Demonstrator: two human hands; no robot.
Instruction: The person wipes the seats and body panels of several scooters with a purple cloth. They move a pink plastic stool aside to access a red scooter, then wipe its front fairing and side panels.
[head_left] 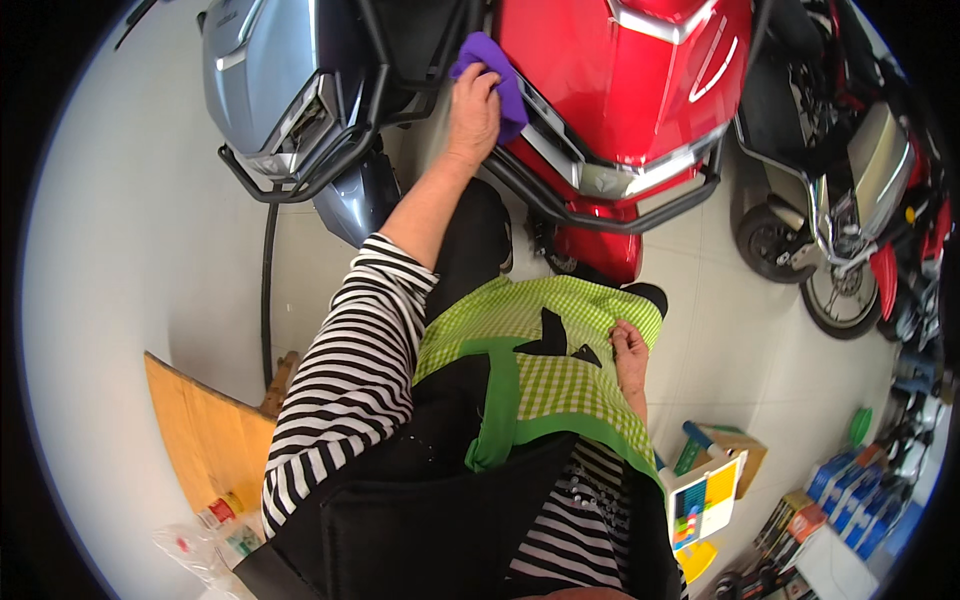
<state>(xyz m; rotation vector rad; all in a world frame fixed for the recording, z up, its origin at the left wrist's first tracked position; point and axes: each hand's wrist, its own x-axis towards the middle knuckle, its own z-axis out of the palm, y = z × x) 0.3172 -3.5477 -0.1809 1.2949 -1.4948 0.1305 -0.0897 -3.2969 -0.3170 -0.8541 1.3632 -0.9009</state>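
A purple cloth (pixel 512 105) is in my left hand (pixel 474 115), bent fingers pressing it to the left side of a red three-wheeler or scooter (pixel 620 90). The cloth lies beside the long headlight strip, above the black bumper bar (pixel 650 215). My left arm, in a striped sleeve, reaches far forward. Low on the right, my right hand (pixel 629 352) rests on the green checked apron (pixel 580 390) over my knee. Its fingers are curled in loosely, with no object showing in them.
Left of the red vehicle stands a grey-blue one (pixel 270 80) with a black bumper bar. Several motorbikes (pixel 840 220) line the right side. Near me are a wooden board (pixel 205 440), a plastic bag (pixel 190 555), a small toy-like stand (pixel 708 495) and stacked boxes (pixel 845 495).
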